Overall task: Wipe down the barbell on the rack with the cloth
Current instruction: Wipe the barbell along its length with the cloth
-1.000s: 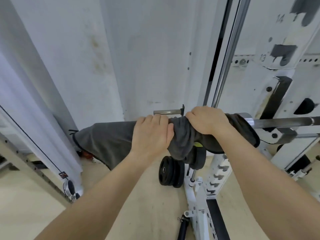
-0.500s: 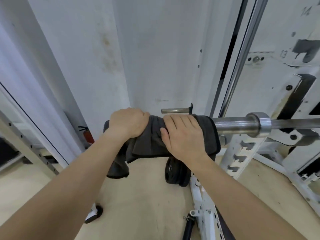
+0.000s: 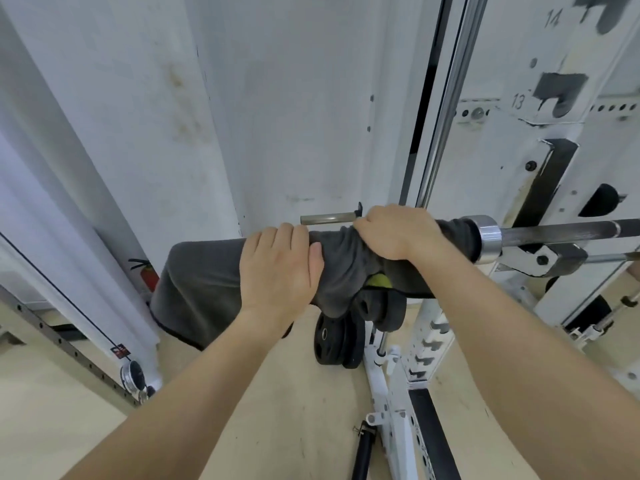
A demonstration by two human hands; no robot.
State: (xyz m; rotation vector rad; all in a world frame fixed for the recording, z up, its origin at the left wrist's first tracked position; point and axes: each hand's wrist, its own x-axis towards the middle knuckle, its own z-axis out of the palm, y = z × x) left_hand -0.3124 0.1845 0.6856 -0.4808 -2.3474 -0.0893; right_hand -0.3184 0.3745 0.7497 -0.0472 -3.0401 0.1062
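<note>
Two numerals are legible, both in grey on the white rack upright (image 3: 568,81) at the upper right. The numeral "14" (image 3: 553,18) stands near the top edge of the upright, beside a dark slot. The numeral "13" (image 3: 518,100) stands lower on the same upright, left of the next dark slot. A small red label (image 3: 120,350) on the rail at lower left is too small to read.

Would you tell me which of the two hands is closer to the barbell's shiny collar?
The right hand; it grips the cloth just beside the collar, while the left hand sits farther toward the bar's free end.
</note>
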